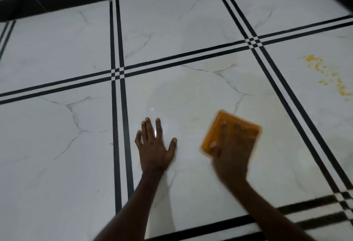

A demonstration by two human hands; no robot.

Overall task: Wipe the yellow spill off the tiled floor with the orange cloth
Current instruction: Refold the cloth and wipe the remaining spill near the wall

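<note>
Floor fills the whole view: glossy white marble-look tiles, each bordered by 2 thin black lines that cross in small checkered knots. A dark skirting band runs along the top edge, from 10 to 12 o'clock.

Next in size, the yellow spill lies on the tile at about 3 o'clock, a broken, speckled trail. Its long axis runs from upper left to lower right, down toward the frame's right edge. It looks untouched, so by my reading little of this patch has been wiped.

The left hand is released and spread flat on the centre tile at about 6 o'clock, palm down, holding nothing; it seems to prop the person's weight.

The right hand sits at about 5 o'clock, fingers spread over the orange cloth and pressing it against the same centre tile. Cloth and hand are motion-blurred, so the exact grip is hard to read, but the hand clearly covers and holds the cloth.

The relation that matters: the spill lies toward 1 to 2 o'clock from the cloth, well apart, across the double black line on the neighbouring tile. The right hand is the nearer one and already carries the cloth, so the likely move is a reach up and right, then strokes along the trail.
</note>
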